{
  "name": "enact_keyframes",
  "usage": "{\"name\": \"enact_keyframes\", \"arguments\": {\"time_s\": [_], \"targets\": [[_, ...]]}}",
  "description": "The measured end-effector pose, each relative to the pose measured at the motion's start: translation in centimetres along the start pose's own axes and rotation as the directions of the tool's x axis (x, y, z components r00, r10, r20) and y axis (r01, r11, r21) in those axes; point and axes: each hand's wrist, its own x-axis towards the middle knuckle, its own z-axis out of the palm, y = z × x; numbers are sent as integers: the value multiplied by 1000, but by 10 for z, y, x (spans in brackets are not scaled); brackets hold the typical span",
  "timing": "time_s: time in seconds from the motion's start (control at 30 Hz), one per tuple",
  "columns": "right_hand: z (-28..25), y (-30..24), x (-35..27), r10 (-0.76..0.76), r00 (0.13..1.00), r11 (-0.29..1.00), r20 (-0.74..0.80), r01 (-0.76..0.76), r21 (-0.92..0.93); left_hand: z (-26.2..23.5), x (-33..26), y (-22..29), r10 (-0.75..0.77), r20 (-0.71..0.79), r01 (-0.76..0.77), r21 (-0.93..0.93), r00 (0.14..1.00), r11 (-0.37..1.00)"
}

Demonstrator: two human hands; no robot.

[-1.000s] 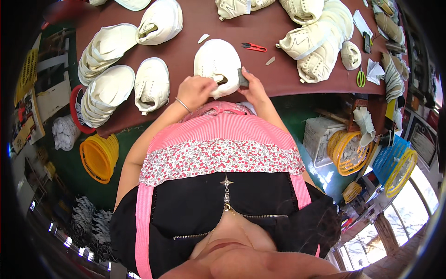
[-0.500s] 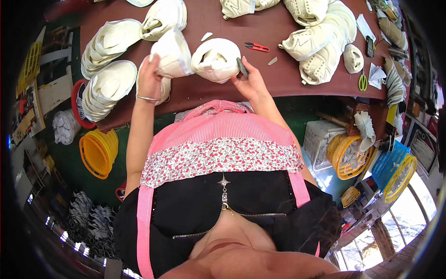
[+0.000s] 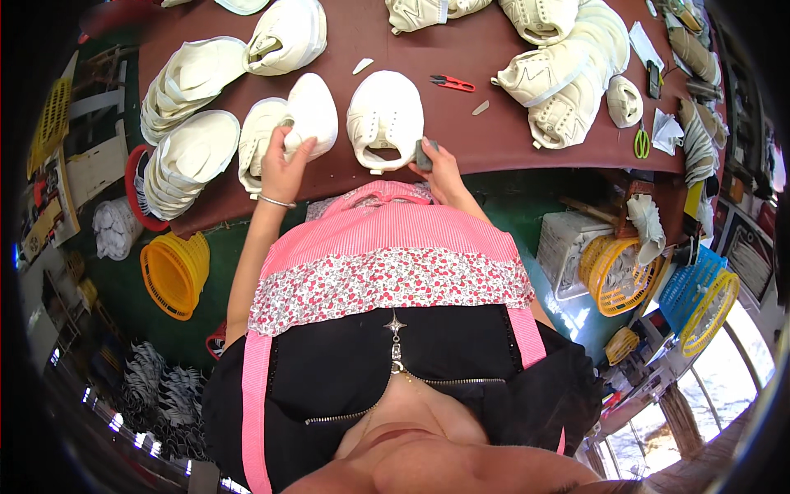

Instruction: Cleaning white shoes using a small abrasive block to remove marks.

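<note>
Bright even light on table [image 3: 411, 165]; glare lower right; heavy fisheye bending; dark vignette corners.

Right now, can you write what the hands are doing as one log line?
left hand: grips white shoe upper | right hand: holds small grey block beside second white shoe upper | surface: brown table

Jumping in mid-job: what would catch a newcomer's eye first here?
White shoe uppers crowd the dark red table. The left hand grips one white upper, the right hand holds a small grey block beside another upper. Red snips lie just beyond.
</note>
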Motion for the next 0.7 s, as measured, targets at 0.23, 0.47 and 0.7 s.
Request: {"name": "enact_keyframes", "arguments": {"time_s": [0.23,0.47,0.7], "targets": [[-17,0,-4,-39,991,978,-124,12,-208,15,-21,4,-22,-81,12,-122,996,992],[-39,-28,14,-189,972,955,-141,149,-255,31,-37,16,247,4,-245,125,969,961],[-36,-48,17,-215,954,951,-209,155,-268,32,-38,6,74,-186,-43,166,980,985]]}}
